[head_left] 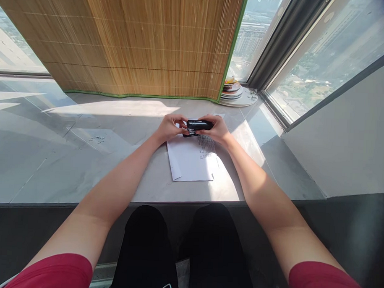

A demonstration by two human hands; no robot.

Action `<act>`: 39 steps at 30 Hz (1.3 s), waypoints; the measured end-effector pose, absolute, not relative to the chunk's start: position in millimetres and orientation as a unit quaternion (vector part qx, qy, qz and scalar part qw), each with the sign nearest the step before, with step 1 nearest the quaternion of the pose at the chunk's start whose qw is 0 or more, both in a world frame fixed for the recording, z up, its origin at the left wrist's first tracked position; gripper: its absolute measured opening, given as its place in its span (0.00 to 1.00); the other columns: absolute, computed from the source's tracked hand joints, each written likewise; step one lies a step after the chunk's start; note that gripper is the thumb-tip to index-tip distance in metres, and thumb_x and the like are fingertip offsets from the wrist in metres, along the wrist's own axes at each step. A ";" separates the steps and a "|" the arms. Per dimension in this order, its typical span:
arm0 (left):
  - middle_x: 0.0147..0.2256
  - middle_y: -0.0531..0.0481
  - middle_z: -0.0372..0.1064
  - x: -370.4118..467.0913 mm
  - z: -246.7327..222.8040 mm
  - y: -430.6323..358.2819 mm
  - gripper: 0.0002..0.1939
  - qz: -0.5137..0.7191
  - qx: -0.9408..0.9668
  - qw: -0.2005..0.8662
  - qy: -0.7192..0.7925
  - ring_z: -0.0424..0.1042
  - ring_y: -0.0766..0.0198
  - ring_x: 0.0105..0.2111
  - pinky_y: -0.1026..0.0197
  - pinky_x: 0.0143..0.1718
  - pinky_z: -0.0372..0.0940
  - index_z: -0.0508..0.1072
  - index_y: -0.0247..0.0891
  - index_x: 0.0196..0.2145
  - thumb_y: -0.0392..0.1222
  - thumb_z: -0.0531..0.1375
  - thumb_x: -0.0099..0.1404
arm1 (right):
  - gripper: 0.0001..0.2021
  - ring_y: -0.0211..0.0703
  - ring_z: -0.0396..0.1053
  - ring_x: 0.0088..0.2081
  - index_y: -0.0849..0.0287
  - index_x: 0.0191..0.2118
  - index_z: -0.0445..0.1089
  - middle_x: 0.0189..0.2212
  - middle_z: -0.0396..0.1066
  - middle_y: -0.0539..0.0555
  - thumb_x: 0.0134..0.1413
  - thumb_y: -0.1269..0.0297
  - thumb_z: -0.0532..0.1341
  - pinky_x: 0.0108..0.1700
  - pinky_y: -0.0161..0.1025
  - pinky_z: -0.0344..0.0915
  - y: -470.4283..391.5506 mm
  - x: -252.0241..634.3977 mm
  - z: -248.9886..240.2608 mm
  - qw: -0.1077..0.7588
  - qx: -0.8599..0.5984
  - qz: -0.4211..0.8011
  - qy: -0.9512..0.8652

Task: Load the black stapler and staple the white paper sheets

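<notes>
Sunlit ledge (99, 170); black stapler (199, 125) between both hands (171, 126) (220, 129), over white paper (188, 162).

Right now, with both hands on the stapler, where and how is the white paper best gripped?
Probably pinch the white paper by its near-left corner, coming from the person's side: it lies mostly flat, but that corner looks creased or curled, offering an edge. Staple-like pieces lie toward its right, and the left hand and right hand are on the black stapler over its far end.
</notes>
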State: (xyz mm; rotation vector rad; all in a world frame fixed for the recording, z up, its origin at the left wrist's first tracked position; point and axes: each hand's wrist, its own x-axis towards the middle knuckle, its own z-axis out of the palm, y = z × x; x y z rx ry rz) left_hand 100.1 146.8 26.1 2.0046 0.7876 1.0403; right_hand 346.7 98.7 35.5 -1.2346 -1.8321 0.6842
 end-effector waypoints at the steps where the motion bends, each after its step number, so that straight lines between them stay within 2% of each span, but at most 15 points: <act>1: 0.34 0.48 0.83 100.0 25.7 147.0 0.20 0.402 0.783 0.365 0.304 0.83 0.57 0.34 0.55 0.39 0.77 0.85 0.40 0.37 0.50 0.81 0.49 | 0.19 0.57 0.72 0.44 0.54 0.42 0.80 0.41 0.80 0.58 0.44 0.56 0.79 0.50 0.56 0.70 98.7 346.5 35.6 0.399 -0.488 0.271 -0.728; 8: 0.30 0.50 0.81 100.3 25.0 146.5 0.18 0.396 0.788 0.362 0.304 0.82 0.57 0.34 0.54 0.42 0.75 0.85 0.40 0.35 0.48 0.81 0.49 | 0.18 0.56 0.74 0.41 0.54 0.41 0.80 0.38 0.80 0.56 0.42 0.58 0.78 0.50 0.56 0.71 101.4 348.3 32.4 0.420 -0.457 0.273 -0.735; 15: 0.37 0.46 0.84 97.9 27.0 152.7 0.19 0.423 0.780 0.332 0.318 0.82 0.55 0.38 0.54 0.41 0.71 0.82 0.42 0.38 0.55 0.78 0.56 | 0.19 0.50 0.73 0.37 0.55 0.40 0.79 0.32 0.77 0.51 0.45 0.50 0.76 0.43 0.48 0.69 105.3 336.8 27.0 0.457 -0.483 0.237 -0.709; 21: 0.41 0.46 0.82 93.3 27.0 157.5 0.18 0.447 0.766 0.322 0.331 0.76 0.59 0.39 0.56 0.39 0.67 0.77 0.42 0.42 0.47 0.75 0.57 | 0.21 0.47 0.68 0.35 0.54 0.38 0.73 0.31 0.73 0.50 0.50 0.43 0.74 0.39 0.43 0.63 99.0 319.6 26.1 0.443 -0.501 0.217 -0.711; 25: 0.43 0.48 0.79 93.2 28.2 154.5 0.17 0.443 0.778 0.316 0.313 0.73 0.58 0.40 0.56 0.42 0.66 0.75 0.41 0.42 0.38 0.66 0.52 | 0.22 0.47 0.68 0.37 0.53 0.40 0.70 0.35 0.75 0.51 0.51 0.43 0.74 0.41 0.42 0.62 93.4 308.8 26.7 0.405 -0.488 0.216 -0.743; 28: 0.43 0.47 0.78 93.2 27.6 153.7 0.23 0.441 0.785 0.332 0.282 0.73 0.57 0.42 0.56 0.43 0.65 0.75 0.39 0.44 0.36 0.59 0.47 | 0.22 0.46 0.69 0.37 0.54 0.41 0.70 0.36 0.76 0.52 0.51 0.44 0.73 0.41 0.42 0.62 90.0 302.3 27.0 0.379 -0.488 0.211 -0.758; 32: 0.43 0.46 0.79 93.2 27.5 153.7 0.27 0.446 0.774 0.348 0.284 0.73 0.56 0.42 0.55 0.44 0.64 0.78 0.39 0.45 0.35 0.56 0.45 | 0.21 0.46 0.70 0.38 0.54 0.40 0.69 0.35 0.76 0.51 0.50 0.46 0.72 0.42 0.41 0.62 89.0 303.2 28.4 0.358 -0.498 0.220 -0.759; 35: 0.42 0.46 0.79 94.1 28.7 153.0 0.24 0.489 0.736 0.355 0.306 0.72 0.57 0.41 0.57 0.40 0.63 0.79 0.38 0.41 0.34 0.56 0.45 | 0.17 0.47 0.71 0.38 0.54 0.40 0.69 0.35 0.76 0.51 0.50 0.50 0.70 0.41 0.40 0.62 89.1 316.1 34.7 0.304 -0.516 0.223 -0.769; 39: 0.34 0.47 0.77 97.4 29.5 151.2 0.16 0.527 0.683 0.378 0.335 0.68 0.61 0.33 0.60 0.32 0.57 0.78 0.38 0.33 0.34 0.56 0.46 | 0.14 0.48 0.73 0.40 0.54 0.42 0.72 0.37 0.78 0.52 0.53 0.53 0.69 0.41 0.41 0.63 83.5 346.4 50.1 0.208 -0.543 0.235 -0.779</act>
